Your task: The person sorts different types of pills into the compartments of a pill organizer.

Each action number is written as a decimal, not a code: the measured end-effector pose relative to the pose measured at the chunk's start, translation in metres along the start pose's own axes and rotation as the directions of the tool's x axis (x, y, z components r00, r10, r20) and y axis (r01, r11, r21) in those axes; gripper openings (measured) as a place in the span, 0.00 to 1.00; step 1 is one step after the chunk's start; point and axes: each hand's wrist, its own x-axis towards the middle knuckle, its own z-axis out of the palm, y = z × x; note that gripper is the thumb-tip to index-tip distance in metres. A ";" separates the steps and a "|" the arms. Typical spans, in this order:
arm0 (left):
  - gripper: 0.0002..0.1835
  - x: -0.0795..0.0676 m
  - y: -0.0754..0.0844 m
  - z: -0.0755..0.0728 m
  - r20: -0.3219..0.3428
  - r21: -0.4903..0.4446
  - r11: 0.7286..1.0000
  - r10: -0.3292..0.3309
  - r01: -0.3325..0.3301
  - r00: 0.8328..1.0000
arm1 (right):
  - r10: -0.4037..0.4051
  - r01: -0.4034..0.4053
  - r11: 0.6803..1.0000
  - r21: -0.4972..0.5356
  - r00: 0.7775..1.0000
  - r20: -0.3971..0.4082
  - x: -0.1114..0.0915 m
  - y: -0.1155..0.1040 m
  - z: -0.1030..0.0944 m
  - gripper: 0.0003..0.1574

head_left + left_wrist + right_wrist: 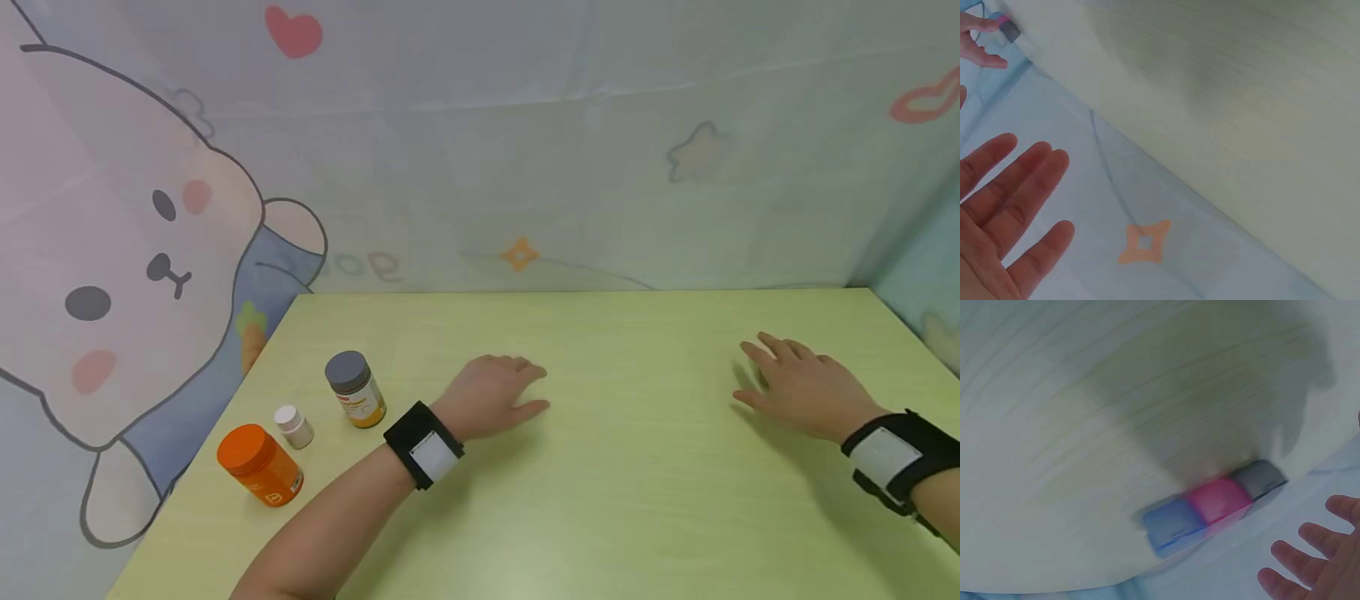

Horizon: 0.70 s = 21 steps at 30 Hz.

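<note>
My left hand [491, 396] hovers low over the middle of the table with its fingers extended, and nothing is in it. Off to the right, my right hand [810, 387] is also spread and empty above the tabletop. Close to the right hand, a small box with blue, pink and dark grey sections [1219, 503] lies near the table edge in the right wrist view; the head view does not show it. Left of my left hand stand a grey-lidded jar [356, 390], a small white bottle [294, 427] and an orange jar [261, 465].
The pale yellow-green table [637, 500] meets a printed cloth backdrop [570, 167] at its far edge. A big cartoon bear [127, 233] is printed on the cloth at the left. Each wrist wears a black strap [423, 446].
</note>
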 end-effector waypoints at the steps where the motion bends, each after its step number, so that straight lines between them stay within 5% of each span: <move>1: 0.24 0.000 0.000 0.001 -0.005 0.028 0.999 0.020 -0.020 1.000 | 0.025 -0.025 1.000 0.003 1.000 0.006 -0.002 0.008 0.003 0.49; 6: 0.21 -0.004 0.005 -0.001 -0.030 0.123 0.988 0.099 -0.095 0.995 | 0.110 -0.110 0.994 0.013 0.993 0.050 -0.011 0.035 0.012 0.43; 11: 0.20 -0.007 0.005 0.001 -0.070 0.130 0.982 0.146 -0.136 0.987 | 0.070 -0.070 0.998 0.003 0.997 0.032 -0.012 0.035 0.013 0.30; 21: 0.23 -0.008 0.001 0.008 -0.041 0.078 0.997 0.018 -0.015 0.999 | -0.083 0.084 0.996 0.031 0.996 -0.030 0.011 -0.026 0.007 0.26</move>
